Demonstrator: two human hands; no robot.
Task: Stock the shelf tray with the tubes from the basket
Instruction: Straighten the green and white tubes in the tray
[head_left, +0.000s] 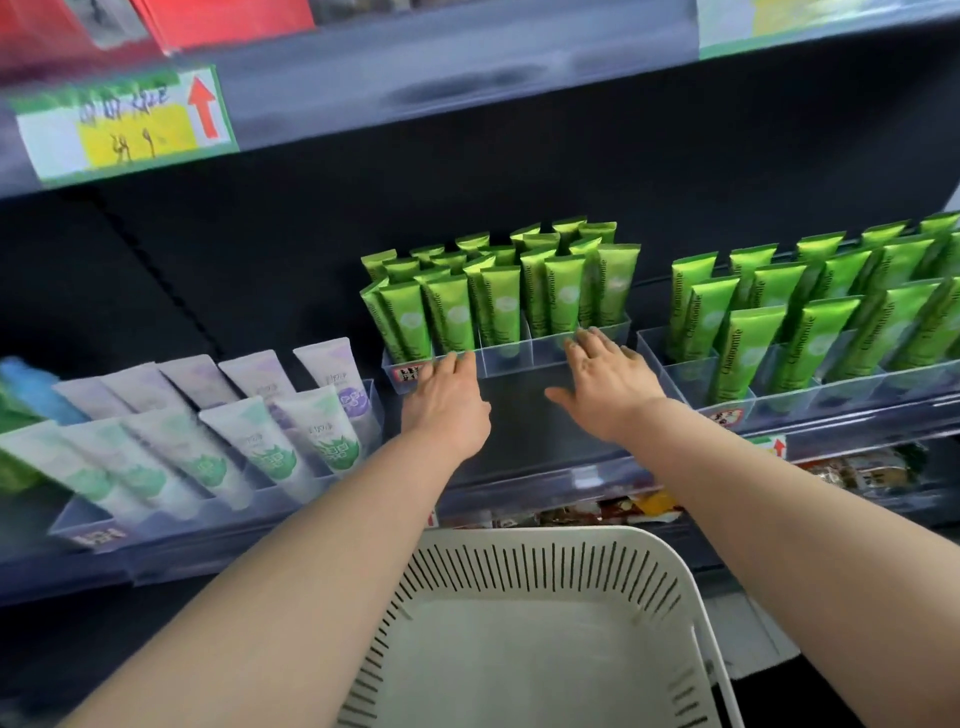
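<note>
Your left hand (448, 402) lies open, straight fingers touching the front wall of the clear shelf tray (506, 358) near its left end, holding nothing. Your right hand (610, 387) is spread wide, fingertips against the same wall toward its right end (nothing held there either). The green tubes (498, 296) stand upright, packed in the tray. The white basket (524, 566) sits below the tray, nearer you.

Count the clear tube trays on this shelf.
3: the left tray holds pale tubes; the middle tray, with green tubes, has the left hand and right hand touching its front; the right tray, also green, runs off frame, so more may be hidden.
</note>
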